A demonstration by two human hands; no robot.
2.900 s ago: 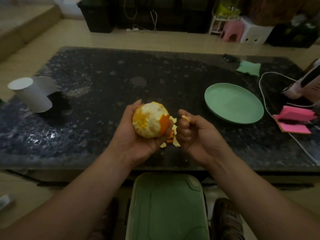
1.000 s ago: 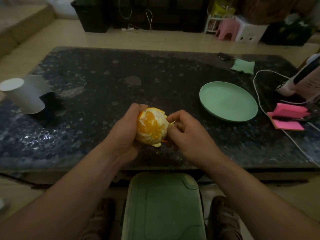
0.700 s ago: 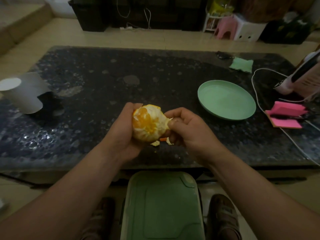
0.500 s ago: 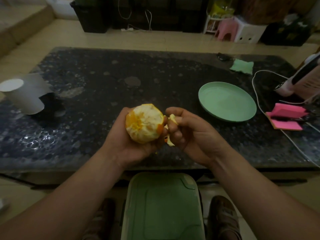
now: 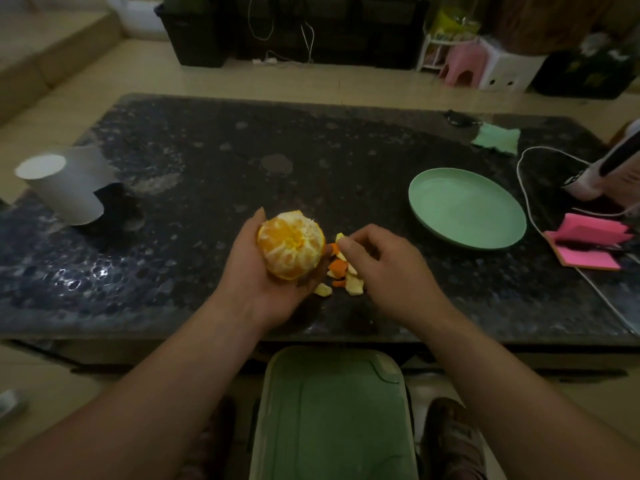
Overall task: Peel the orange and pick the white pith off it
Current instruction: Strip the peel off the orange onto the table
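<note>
Orange (image 5: pixel 291 244) mostly peeled, flesh segments showing with white pith streaks over them and a thin strip of rind along its right edge. It sits in the left hand (image 5: pixel 263 292), palm up, grip closed around it from below and behind, thumb up along its left side; held just above the near part of the table (image 5: pixel 207 168). Right hand (image 5: pixel 388 268) is just beside the orange on its right, not touching the fruit, fingers curled, grip narrow: thumb and forefinger pinch a small pale peel bit (image 5: pixel 340 237). Under and between the two hands, peel scraps (image 5: pixel 346 275) lie in a loose pile on the table, some orange side up, some white side up. Table is dark speckled stone. Green plate (image 5: pixel 467 207) sits to the right of the hands, well apart from the pile. White paper roll (image 5: pixel 62 185) stands at far left with a loose flap. Pink notepad (image 5: pixel 585 245) at right edge, white cable (image 5: pixel 523 188) looping past the plate, green cloth (image 5: pixel 497 139) at the far right corner. Green plastic object (image 5: pixel 332 417) below the near table edge, a sandalled foot (image 5: pixel 450 441) beside it; what that object is cannot be told.
</note>
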